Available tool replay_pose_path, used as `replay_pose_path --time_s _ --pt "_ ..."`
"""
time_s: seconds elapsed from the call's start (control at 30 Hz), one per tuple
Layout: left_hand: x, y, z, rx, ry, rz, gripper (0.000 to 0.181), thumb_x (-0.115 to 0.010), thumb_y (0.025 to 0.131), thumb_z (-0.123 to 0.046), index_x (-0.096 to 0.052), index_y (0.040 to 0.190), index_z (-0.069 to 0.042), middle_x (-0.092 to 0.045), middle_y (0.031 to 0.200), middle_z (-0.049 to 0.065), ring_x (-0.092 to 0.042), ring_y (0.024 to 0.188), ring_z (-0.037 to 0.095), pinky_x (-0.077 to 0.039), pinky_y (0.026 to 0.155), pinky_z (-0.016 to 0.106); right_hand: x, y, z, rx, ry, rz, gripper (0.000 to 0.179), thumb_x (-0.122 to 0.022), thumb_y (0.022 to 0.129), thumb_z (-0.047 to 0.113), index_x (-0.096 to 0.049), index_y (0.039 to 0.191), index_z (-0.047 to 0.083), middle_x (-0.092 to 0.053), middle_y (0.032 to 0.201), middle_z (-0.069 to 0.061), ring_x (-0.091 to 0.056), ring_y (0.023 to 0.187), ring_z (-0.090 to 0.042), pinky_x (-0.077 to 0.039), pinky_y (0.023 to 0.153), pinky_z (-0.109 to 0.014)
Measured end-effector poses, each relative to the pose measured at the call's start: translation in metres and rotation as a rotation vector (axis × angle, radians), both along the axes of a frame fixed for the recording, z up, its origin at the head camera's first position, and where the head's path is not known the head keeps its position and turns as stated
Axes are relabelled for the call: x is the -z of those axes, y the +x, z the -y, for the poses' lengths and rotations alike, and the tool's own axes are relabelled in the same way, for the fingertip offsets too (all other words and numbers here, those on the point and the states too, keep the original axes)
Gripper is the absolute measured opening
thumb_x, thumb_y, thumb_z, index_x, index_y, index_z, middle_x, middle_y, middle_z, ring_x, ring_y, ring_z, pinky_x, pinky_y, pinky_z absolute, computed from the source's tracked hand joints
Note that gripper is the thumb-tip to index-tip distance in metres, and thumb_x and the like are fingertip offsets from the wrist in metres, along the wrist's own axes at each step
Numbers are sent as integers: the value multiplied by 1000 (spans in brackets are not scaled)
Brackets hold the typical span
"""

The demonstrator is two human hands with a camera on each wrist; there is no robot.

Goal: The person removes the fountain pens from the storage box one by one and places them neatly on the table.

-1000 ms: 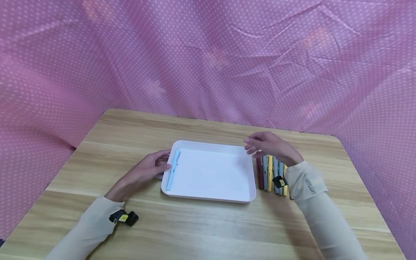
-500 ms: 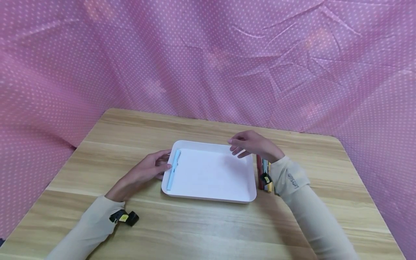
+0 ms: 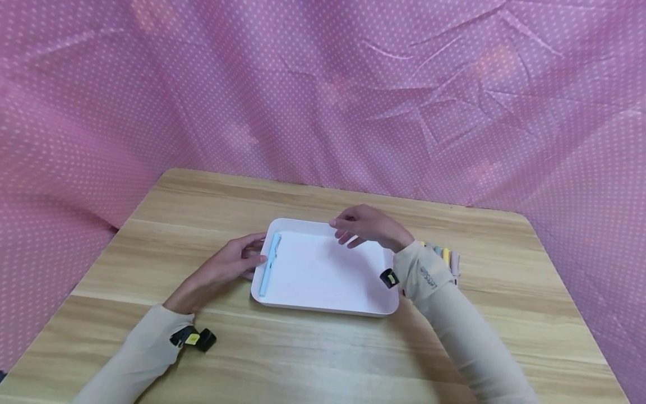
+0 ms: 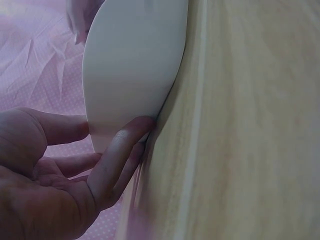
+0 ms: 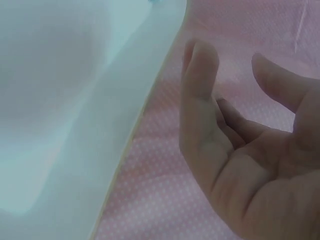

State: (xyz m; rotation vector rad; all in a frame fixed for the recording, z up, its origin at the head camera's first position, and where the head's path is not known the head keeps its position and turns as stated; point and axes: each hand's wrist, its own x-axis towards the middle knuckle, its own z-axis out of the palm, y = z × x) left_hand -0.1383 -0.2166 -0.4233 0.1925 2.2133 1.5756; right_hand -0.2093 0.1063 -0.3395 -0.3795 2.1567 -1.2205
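A white rectangular tray (image 3: 323, 280) lies on the wooden table, with a light blue pen (image 3: 270, 265) along its left side, clip facing inward. My left hand (image 3: 233, 261) holds the tray's left end. In the left wrist view, the thumb of that left hand (image 4: 55, 185) is at the rim and its fingers bend against the outer wall near the table. Over the tray's back right part hovers my right hand (image 3: 365, 225). Nothing sits between the loosely bent fingers of my right hand (image 5: 250, 150), beside the tray's rim in the right wrist view.
Several pens (image 3: 446, 257) lie in a row right of the tray, mostly hidden behind the right sleeve (image 3: 424, 275). A pink dotted cloth (image 3: 323, 101) hangs behind the wooden table (image 3: 313, 359). Each wrist carries a small black camera (image 3: 194, 339).
My right hand has moved left, from the tray's right edge to over its back part, its sleeve now covering more of the left pens. The left hand, tray and blue pen have stayed put.
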Motion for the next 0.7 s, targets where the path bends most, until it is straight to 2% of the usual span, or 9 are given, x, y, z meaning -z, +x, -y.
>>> replay_pose_path --time_s 0.17,0.37,0.7 --pt "0 0 0 -4 6 5 66 -57 107 -6 -23 163 2 -44 151 29 -55 130 42 -63 91 37 7 2 21 2 17 -2 42 -63 106 25 -62 125 -12 -68 118 -30 -71 100 -32 -64 88 -41" --pt "0 0 0 -5 16 18 66 -57 107 -7 -23 163 1 -44 151 29 -55 129 40 -63 92 37 18 5 43 -34 30 -1 38 -63 106 25 -65 115 -12 -71 105 -23 -70 90 -24 -65 81 -35" --pt "3 -1 0 -17 12 37 67 -58 107 -8 -23 164 -1 -43 153 27 -54 131 41 -62 92 36 29 6 74 -35 105 28 35 -66 104 27 -69 110 -8 -71 90 -13 -70 83 -22 -65 75 -31"
